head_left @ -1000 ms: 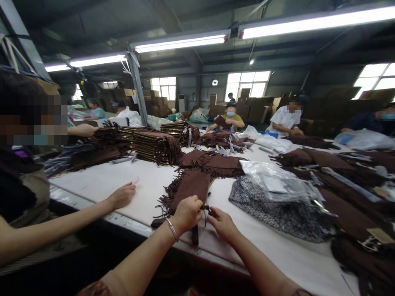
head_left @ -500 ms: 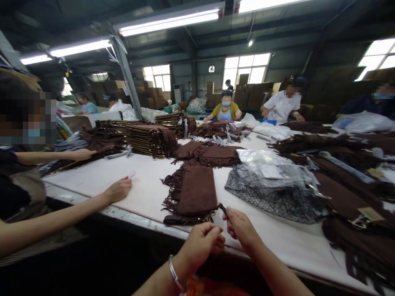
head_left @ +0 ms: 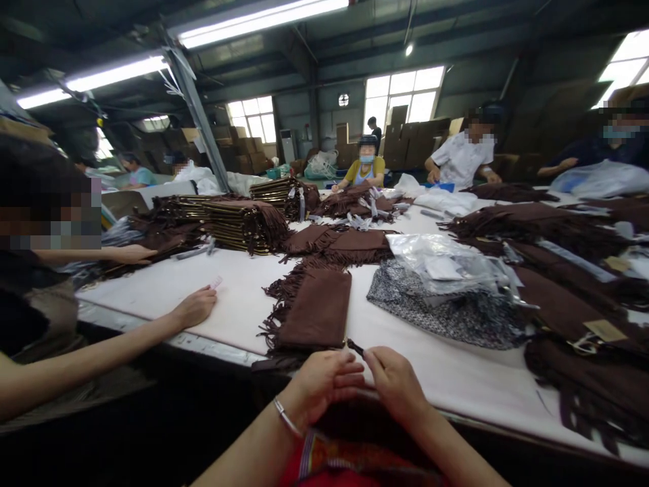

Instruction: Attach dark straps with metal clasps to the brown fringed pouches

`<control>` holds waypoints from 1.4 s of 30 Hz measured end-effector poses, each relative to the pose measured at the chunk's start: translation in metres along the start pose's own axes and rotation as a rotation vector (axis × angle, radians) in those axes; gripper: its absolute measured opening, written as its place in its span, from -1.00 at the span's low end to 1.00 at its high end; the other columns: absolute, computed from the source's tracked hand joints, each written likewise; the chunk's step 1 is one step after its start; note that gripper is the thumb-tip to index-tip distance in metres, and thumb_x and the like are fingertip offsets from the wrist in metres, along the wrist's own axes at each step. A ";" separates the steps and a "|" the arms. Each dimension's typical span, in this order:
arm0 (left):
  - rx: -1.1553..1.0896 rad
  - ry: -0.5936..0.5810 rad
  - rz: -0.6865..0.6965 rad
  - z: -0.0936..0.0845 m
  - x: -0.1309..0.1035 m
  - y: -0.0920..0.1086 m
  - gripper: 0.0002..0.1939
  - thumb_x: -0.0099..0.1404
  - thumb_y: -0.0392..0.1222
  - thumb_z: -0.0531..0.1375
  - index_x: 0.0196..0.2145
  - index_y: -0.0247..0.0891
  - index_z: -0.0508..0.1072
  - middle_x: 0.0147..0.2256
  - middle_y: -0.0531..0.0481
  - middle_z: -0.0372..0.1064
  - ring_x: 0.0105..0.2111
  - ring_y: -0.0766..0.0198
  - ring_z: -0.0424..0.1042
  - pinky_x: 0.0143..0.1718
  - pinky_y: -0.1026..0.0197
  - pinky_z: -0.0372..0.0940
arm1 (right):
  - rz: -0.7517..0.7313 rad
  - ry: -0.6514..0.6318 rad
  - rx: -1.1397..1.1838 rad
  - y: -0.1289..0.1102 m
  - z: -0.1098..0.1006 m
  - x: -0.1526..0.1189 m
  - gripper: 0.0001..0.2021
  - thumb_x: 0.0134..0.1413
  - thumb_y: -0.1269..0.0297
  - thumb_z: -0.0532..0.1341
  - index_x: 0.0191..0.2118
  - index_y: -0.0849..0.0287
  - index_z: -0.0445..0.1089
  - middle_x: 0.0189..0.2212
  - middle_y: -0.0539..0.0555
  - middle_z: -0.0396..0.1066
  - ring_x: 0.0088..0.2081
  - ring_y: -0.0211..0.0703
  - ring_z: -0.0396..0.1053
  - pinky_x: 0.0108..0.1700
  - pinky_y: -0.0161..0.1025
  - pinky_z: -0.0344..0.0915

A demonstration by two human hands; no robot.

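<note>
Brown fringed fabric pouch (head_left: 318, 308) on the white tabletop (head_left: 238, 287)
The right hand (head_left: 398, 380) pinches a thin dark strap (head_left: 356, 348) at the pouch's near corner; the left hand (head_left: 327, 384) curls beside it, its hold unclear.

Fringed pouch (head_left: 315, 308): plain dark brown
Stacked pouches (head_left: 236, 228): brown, gold edges
Mottled cloth (head_left: 430, 311): black-and-white flecks
Tabletop (head_left: 243, 297): off-white
Bangle (head_left: 286, 416): silver
Lap cloth (head_left: 349, 463): red, apparently part-striped, though dim

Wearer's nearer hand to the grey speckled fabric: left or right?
Right. The right hand is in front and left of the grey speckled fabric, not touching; the left hand is farther left, by the brown fringed pouch.
</note>
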State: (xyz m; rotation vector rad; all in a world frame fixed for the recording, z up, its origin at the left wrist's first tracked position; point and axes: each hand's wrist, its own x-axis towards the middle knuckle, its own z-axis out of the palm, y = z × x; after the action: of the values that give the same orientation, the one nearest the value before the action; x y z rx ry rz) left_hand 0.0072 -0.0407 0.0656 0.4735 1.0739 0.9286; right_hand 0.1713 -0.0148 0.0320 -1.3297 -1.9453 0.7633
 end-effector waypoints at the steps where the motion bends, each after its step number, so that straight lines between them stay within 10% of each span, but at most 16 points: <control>1: 0.095 0.051 0.021 -0.006 -0.007 -0.001 -0.67 0.13 -0.02 0.29 -0.28 -0.34 0.43 -0.28 -0.18 0.49 -0.33 0.18 0.50 -0.33 0.21 0.34 | 0.070 -0.021 0.086 0.002 -0.001 0.005 -0.58 0.26 0.09 -0.05 -0.47 0.19 0.36 -0.55 0.05 0.31 -0.44 -0.20 0.23 -0.35 -0.27 0.11; 6: 0.216 0.438 0.288 -0.028 -0.022 -0.008 -0.65 0.10 -0.01 0.28 -0.22 -0.30 0.43 -0.33 -0.09 0.46 -0.33 0.24 0.45 -0.38 0.26 0.31 | 0.156 -0.090 0.508 -0.014 -0.005 0.035 -0.58 0.17 -0.03 0.04 -0.47 0.22 0.34 -0.68 -0.06 0.16 -0.59 -0.30 0.10 -0.51 -0.32 0.04; 15: 0.451 0.447 0.513 -0.029 -0.003 0.013 -0.62 0.06 0.09 0.27 -0.42 -0.35 0.51 -0.59 0.07 0.32 -0.59 0.39 0.20 -0.56 0.34 0.08 | 0.063 -0.082 0.780 -0.066 0.000 0.062 -0.57 0.11 -0.09 0.12 -0.51 0.21 0.29 -0.68 -0.08 0.17 -0.62 -0.35 0.09 -0.54 -0.34 0.03; 20: 0.492 0.254 0.458 -0.044 -0.020 0.036 -0.76 0.05 -0.07 0.28 -0.51 -0.35 0.51 -0.53 0.00 0.40 -0.49 0.32 0.32 -0.44 0.31 0.18 | 0.100 -0.074 0.805 -0.054 0.001 0.056 -0.57 0.11 -0.09 0.13 -0.48 0.23 0.31 -0.66 -0.08 0.19 -0.62 -0.36 0.09 -0.54 -0.34 0.03; 25: 0.136 -0.036 0.072 -0.065 -0.033 0.033 -0.71 0.07 -0.08 0.27 -0.28 -0.31 0.46 -0.30 -0.11 0.45 -0.36 0.24 0.45 -0.29 0.17 0.32 | 0.155 -0.108 0.811 -0.035 0.013 0.043 -0.57 0.11 -0.09 0.13 -0.47 0.24 0.32 -0.68 -0.09 0.17 -0.62 -0.36 0.08 -0.55 -0.35 0.01; 29: 0.610 0.321 0.158 -0.088 -0.029 0.021 -0.84 0.21 -0.16 0.12 -0.39 -0.30 0.41 -0.38 -0.10 0.43 -0.41 0.22 0.43 -0.31 0.12 0.31 | 0.204 -0.110 0.793 -0.025 0.021 0.030 -0.55 0.09 -0.11 0.13 -0.48 0.25 0.31 -0.71 -0.10 0.15 -0.65 -0.36 0.06 -0.57 -0.35 -0.02; 34: 1.381 0.822 0.834 -0.095 -0.054 0.022 -0.80 0.25 -0.25 0.08 -0.23 -0.29 0.46 -0.14 -0.25 0.38 -0.04 -0.02 0.34 0.04 -0.11 0.19 | 0.270 -0.093 0.686 -0.027 0.013 0.018 -0.55 0.05 -0.11 0.14 -0.48 0.25 0.33 -0.72 -0.10 0.14 -0.65 -0.37 0.03 -0.57 -0.34 -0.04; 37: 1.352 0.681 1.001 -0.079 -0.066 0.014 -0.76 0.28 -0.21 0.08 -0.14 -0.27 0.46 -0.13 -0.21 0.39 -0.06 0.10 0.36 0.03 0.05 0.24 | 0.279 -0.093 0.618 -0.033 0.009 0.015 -0.57 0.05 -0.09 0.14 -0.49 0.24 0.34 -0.72 -0.10 0.14 -0.64 -0.35 0.03 -0.55 -0.33 -0.03; 42: 1.250 0.320 0.709 -0.054 -0.039 -0.014 -0.71 0.32 -0.07 0.06 -0.17 -0.21 0.51 -0.25 -0.10 0.51 -0.24 0.20 0.47 -0.13 0.20 0.34 | 0.294 -0.060 0.586 -0.045 0.008 0.014 -0.63 0.07 0.01 0.11 -0.55 0.21 0.29 -0.72 -0.10 0.12 -0.62 -0.36 0.03 -0.54 -0.35 0.00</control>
State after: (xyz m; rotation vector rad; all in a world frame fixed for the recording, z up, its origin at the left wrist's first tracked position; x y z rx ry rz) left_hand -0.0426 -0.0859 0.0533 1.8706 1.7766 0.8408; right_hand 0.1360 -0.0170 0.0641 -1.2321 -1.4102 1.4006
